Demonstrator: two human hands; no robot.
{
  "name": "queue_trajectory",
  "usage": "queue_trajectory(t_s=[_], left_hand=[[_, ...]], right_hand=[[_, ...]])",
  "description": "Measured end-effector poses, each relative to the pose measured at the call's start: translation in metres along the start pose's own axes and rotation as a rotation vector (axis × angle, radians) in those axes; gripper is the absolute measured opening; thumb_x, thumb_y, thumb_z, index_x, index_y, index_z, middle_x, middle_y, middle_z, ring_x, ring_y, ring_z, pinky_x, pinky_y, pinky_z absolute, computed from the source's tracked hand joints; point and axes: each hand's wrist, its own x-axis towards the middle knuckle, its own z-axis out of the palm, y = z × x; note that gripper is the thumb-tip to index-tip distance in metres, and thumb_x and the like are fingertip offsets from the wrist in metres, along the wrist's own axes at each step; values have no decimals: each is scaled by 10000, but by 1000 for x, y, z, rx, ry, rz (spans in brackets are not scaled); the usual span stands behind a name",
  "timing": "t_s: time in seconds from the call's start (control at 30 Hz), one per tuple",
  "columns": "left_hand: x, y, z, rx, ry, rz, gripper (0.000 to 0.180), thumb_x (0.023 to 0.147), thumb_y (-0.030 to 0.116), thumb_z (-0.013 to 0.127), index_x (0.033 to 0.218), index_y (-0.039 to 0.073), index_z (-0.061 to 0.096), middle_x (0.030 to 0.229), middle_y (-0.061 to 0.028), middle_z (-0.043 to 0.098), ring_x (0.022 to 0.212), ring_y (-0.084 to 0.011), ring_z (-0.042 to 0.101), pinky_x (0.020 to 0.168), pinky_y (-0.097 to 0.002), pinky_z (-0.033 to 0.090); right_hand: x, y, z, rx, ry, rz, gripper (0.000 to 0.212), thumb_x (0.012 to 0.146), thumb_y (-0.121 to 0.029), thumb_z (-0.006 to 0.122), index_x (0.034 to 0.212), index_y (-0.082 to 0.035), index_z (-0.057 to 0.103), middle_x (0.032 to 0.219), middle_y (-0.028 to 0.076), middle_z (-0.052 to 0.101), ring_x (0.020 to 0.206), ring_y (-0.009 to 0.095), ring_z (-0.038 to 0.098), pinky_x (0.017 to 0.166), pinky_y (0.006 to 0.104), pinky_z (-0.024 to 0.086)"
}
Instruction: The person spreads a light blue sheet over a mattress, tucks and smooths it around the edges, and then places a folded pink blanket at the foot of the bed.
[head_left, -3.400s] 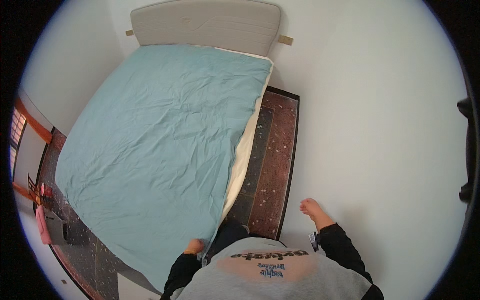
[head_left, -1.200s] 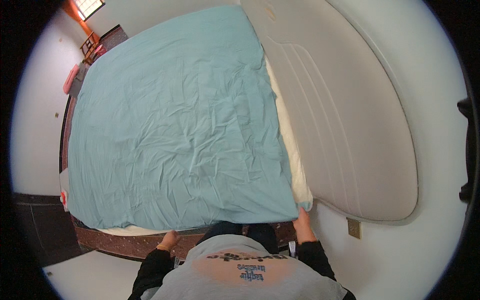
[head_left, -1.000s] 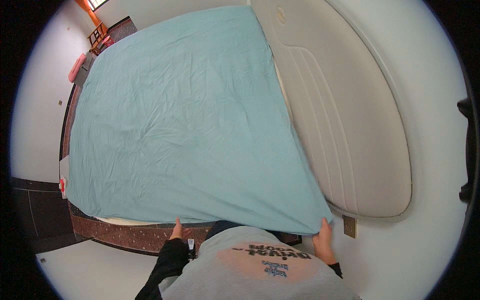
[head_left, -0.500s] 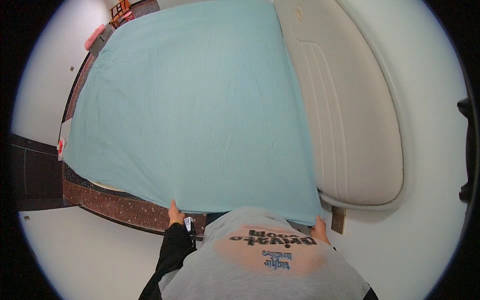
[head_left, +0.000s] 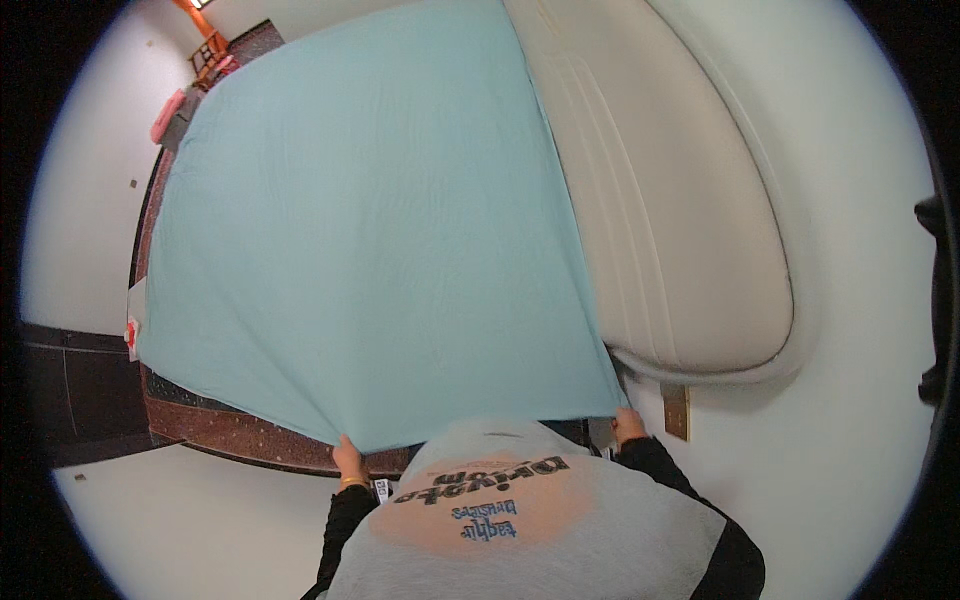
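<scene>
The pale blue sheet is spread over the bed, which it hides, and its near edge is drawn out toward your waist. Treat the sheet as light, soft and limp: it should fold easily, transmit a pull along its edge and carry little risk of breakage. Expect creases wherever the load is concentrated; several already fan out from your left hand.

Take hold at the hem, not the middle of the cloth. Your left hand is clenched on the near edge, thumb uppermost. Your right hand grasps the near corner at the headboard end. Between the two grips the edge runs almost straight, just in front of your grey sweatshirt.

The padded headboard stands along the right side of the sheet. A wall plate is mounted near your right hand. Below the left part of the hem, the speckled red floor is exposed. A wooden chair stands beyond the far left corner.
</scene>
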Motion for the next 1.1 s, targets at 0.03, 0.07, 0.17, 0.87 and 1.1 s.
queue_trajectory(t_s=[0.03, 0.07, 0.17, 0.87, 1.1], left_hand=[[-1, 1, -3, -136, -27, -13, 460, 829, 257, 454, 1078, -128, 424, 999, -192, 528, 827, -296, 521, 711, -395, 395], [0, 5, -7, -113, -94, -14, 459, 825, 251, 457, 1072, -133, 416, 1007, -200, 515, 830, -280, 513, 707, -384, 394], [0, 18, -16, -168, -121, -82, 420, 832, 314, 488, 972, -79, 440, 602, -93, 426, 525, -201, 437, 482, -372, 357], [68, -18, 6, 571, -107, 160, 430, 748, 293, 566, 762, -137, 547, 757, -283, 564, 731, -398, 549, 655, -412, 415], [59, 5, 1, 686, -208, 169, 450, 731, 317, 573, 728, -133, 552, 723, -276, 564, 694, -374, 569, 641, -420, 429]], right_hand=[[4, 7, 2, -363, 4, -220, 165, 748, -134, 478, 642, -13, 447, 572, 97, 432, 524, 206, 441, 451, 350, 343], [12, 11, 7, -402, -16, -188, 144, 731, -123, 486, 652, -4, 473, 566, 120, 460, 529, 232, 468, 457, 362, 355], [29, 21, 18, 464, 136, 456, 156, 726, -121, 491, 638, 8, 489, 557, 127, 489, 489, 243, 468, 457, 363, 367], [73, -121, 104, -372, 166, -296, 430, 764, -123, 479, 1176, -21, 415, 1235, 207, 343, 1116, 359, 360, 923, 397, 317], [114, -146, 114, -537, 285, -57, 663, 778, -216, 492, 1310, -37, 140, 1354, 187, 153, 1201, 378, 237, 985, 430, 219]])
